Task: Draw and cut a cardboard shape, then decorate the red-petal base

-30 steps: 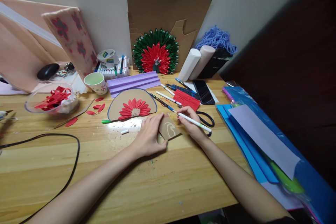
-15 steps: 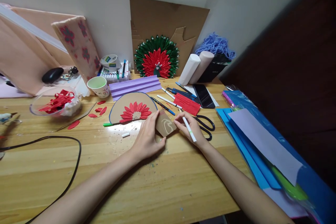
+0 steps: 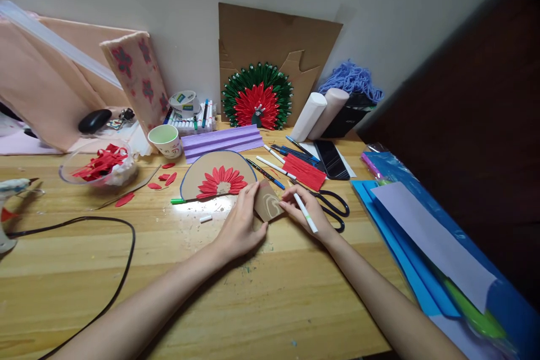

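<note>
A small brown cardboard piece point(image 3: 267, 208) bears a pale curved outline. My left hand point(image 3: 239, 216) grips its left side, with the thumb along the near edge. A white marker point(image 3: 306, 215) with a light green band is held like a pen in my right hand point(image 3: 310, 211), whose fingertips touch the right part of the cardboard. The marker's tip is hidden by my fingers. Behind my left hand lies a blue-edged cardboard half-disc point(image 3: 206, 171) with red paper petals point(image 3: 221, 180). Black-handled scissors point(image 3: 337, 208) lie just right of my right hand.
A green-and-red peacock craft point(image 3: 258, 98) leans against a cardboard sheet point(image 3: 278, 28). A paper cup point(image 3: 165, 142), a bowl of red scraps point(image 3: 101, 166) and loose markers stand behind. A glue gun point(image 3: 10, 191) with black cable point(image 3: 130, 247) is left; blue folders point(image 3: 396, 236) lie right.
The view has shifted slightly, so the scene sits a little farther right and lower. Both hands keep their grips, with little visible movement at the cardboard.
</note>
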A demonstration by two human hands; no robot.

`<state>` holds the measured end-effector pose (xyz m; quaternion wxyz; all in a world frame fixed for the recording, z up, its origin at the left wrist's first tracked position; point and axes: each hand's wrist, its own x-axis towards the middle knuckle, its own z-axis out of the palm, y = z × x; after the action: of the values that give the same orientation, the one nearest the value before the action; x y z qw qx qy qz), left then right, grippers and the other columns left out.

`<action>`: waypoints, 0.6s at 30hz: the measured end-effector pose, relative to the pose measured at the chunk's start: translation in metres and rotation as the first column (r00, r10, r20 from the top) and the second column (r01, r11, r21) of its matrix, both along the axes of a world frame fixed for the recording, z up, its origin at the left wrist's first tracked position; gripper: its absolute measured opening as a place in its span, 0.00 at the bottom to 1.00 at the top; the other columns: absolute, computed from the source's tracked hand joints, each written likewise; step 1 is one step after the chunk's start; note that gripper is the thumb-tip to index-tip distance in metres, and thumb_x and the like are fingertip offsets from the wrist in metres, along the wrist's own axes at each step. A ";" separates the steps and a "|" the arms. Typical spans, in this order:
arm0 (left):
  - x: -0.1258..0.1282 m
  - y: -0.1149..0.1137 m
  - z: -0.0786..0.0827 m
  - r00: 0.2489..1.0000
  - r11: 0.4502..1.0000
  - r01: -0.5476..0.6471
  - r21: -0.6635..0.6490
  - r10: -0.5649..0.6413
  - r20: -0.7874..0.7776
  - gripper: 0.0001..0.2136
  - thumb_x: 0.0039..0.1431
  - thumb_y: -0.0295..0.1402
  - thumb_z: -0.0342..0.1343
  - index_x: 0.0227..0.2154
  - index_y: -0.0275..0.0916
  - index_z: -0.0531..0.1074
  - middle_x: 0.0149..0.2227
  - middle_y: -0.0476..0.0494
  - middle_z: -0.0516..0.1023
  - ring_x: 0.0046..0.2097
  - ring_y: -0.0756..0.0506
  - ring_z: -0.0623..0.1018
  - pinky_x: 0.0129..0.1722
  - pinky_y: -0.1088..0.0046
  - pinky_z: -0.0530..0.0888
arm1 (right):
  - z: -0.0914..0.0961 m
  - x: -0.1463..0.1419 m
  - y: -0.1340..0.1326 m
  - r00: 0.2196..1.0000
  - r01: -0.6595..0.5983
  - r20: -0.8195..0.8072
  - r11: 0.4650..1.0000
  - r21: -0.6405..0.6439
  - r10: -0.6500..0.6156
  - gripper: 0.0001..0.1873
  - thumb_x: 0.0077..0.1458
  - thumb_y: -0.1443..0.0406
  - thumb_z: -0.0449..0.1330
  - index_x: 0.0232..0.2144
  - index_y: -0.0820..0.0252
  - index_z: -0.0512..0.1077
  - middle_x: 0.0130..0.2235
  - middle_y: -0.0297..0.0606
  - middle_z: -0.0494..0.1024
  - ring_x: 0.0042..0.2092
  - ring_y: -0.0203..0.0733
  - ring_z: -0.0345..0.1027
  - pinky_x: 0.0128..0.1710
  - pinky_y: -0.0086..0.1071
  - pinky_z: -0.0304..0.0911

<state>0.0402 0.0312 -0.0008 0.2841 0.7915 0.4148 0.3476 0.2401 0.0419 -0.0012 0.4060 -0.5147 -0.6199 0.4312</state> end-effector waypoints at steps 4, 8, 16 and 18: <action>0.000 0.000 -0.001 0.998 0.998 -0.057 -0.034 0.058 0.037 0.35 0.50 0.25 0.54 0.60 0.39 0.45 0.57 0.33 0.56 0.53 0.41 0.66 0.54 0.58 0.68 | -0.003 0.000 0.001 0.999 0.033 -0.002 0.999 -0.002 -0.033 0.13 0.48 0.58 0.64 0.32 0.57 0.66 0.32 0.34 0.71 0.30 0.36 0.64 0.32 0.32 0.63; 0.000 0.000 -0.004 0.989 0.991 -0.088 -0.101 0.099 0.108 0.32 0.52 0.24 0.53 0.59 0.41 0.47 0.51 0.37 0.60 0.39 0.49 0.71 0.46 0.64 0.72 | -0.005 -0.001 0.001 0.998 0.057 -0.022 0.998 -0.005 -0.057 0.13 0.49 0.56 0.63 0.32 0.56 0.66 0.31 0.34 0.71 0.30 0.37 0.66 0.31 0.32 0.65; -0.001 -0.002 0.001 0.982 0.982 -0.166 -0.092 0.173 0.080 0.20 0.57 0.25 0.49 0.53 0.40 0.56 0.43 0.42 0.64 0.38 0.48 0.72 0.41 0.65 0.73 | -0.004 -0.002 0.004 0.974 0.171 -0.135 0.982 -0.080 -0.181 0.20 0.42 0.52 0.66 0.32 0.57 0.65 0.29 0.34 0.70 0.25 0.37 0.67 0.24 0.32 0.68; -0.001 -0.004 0.002 0.987 0.984 -0.154 -0.094 0.158 0.038 0.16 0.58 0.25 0.47 0.49 0.40 0.60 0.43 0.41 0.65 0.39 0.46 0.72 0.41 0.64 0.73 | -0.008 -0.001 0.005 0.971 0.190 -0.136 0.979 -0.070 -0.198 0.20 0.43 0.52 0.66 0.32 0.57 0.65 0.30 0.34 0.70 0.25 0.38 0.68 0.24 0.33 0.68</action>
<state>0.0391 0.0276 0.0010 0.3010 0.7347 0.4843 0.3675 0.2389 0.0473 -0.0093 0.4745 -0.5522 -0.5236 0.4424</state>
